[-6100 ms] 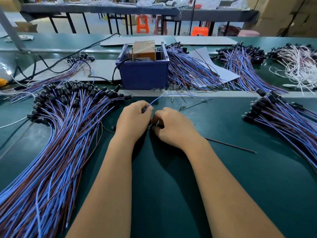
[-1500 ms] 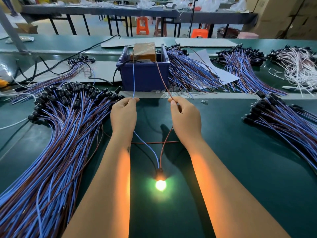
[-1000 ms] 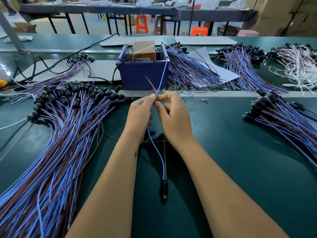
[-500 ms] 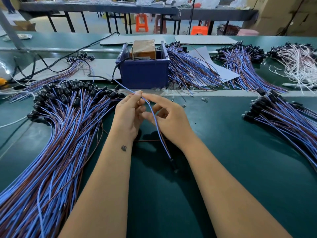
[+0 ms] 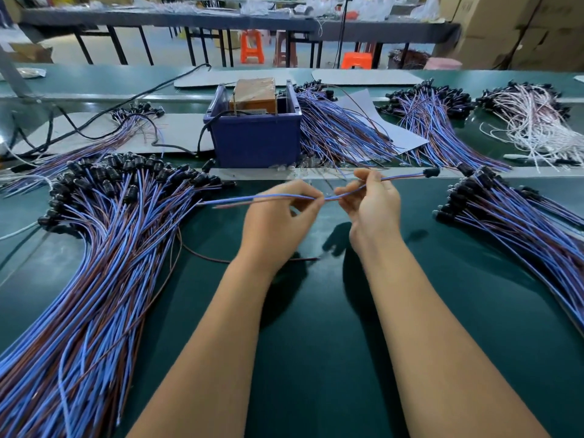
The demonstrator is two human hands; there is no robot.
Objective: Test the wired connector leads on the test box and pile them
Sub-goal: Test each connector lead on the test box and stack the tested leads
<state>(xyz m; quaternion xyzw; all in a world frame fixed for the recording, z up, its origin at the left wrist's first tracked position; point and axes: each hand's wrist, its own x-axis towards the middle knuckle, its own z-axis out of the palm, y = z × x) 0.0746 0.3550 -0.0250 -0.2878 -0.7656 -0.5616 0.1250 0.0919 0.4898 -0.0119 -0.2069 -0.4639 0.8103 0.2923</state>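
Head view shows us holding one wired connector lead [image 5: 347,189] level above the green bench top [image 5: 316,358], stretched left to right just near of the blue test box [image 5: 254,134]. Our left hand [image 5: 278,222] pinches the blue and brown wires between thumb and fingertips near their middle, the loose wire ends poking out to the left; our right hand [image 5: 373,203] pinches the same pair further right, and the black connector head [image 5: 430,172] hangs free beyond it. We judge the lead very light and limp, so it will droop and tangle unless held at two spots; the thin insulated wires look slick, so a firm pinch close to the connector should steer it best. A large pile of like leads [image 5: 94,263] fans across the left of the bench, and a smaller pile [image 5: 518,222] lies to the right.
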